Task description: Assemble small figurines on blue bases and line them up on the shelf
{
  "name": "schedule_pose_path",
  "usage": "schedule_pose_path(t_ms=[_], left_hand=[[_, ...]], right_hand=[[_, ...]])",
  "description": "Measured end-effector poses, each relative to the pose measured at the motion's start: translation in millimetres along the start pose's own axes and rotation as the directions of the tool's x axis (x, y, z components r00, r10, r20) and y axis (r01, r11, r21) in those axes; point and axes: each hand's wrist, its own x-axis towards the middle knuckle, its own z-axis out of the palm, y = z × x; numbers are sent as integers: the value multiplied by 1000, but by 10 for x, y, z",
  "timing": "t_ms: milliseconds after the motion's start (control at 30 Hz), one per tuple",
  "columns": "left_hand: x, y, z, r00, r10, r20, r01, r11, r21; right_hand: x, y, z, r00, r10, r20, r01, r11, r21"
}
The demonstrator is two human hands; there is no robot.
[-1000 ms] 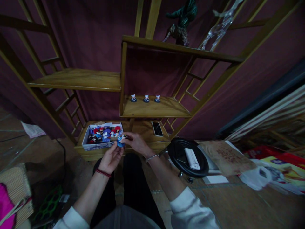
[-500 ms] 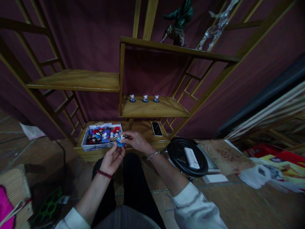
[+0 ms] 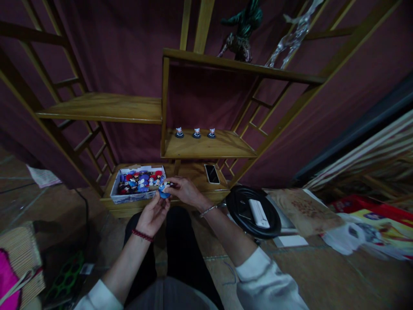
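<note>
Between my hands is a small figurine [image 3: 164, 190] with a blue round base. My left hand [image 3: 152, 216], a dark red bead bracelet at its wrist, grips the base from below with its fingertips. From the right, my right hand [image 3: 184, 191] pinches the figurine's upper part; a silver bangle circles that wrist. Just left of the hands stands an open white box [image 3: 134, 198] holding several red, blue and white figurines [image 3: 142, 182]. On the middle shelf [image 3: 206, 149], three small white-and-dark figurines [image 3: 196, 133] stand in a row on dark round bases.
A phone [image 3: 212, 174] lies on the low shelf. To the right are a black round stool [image 3: 237, 215] bearing a white box [image 3: 259, 213], and a plastic bag [image 3: 346, 237]. A green statue [image 3: 243, 30] and a clear figure [image 3: 293, 36] stand on the upper shelf.
Almost nothing differs. Both hands keep hold of the figurine in nearly the same place, with only a very slight shift.
</note>
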Motion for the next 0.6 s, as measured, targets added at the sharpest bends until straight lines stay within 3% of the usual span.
schedule_pose_path(t_ms=[600], left_hand=[[56,-60,18,997,80,14,-80,997,-10]], right_hand=[[-56,-118,-24,995,81,-53,-90,979,-181]])
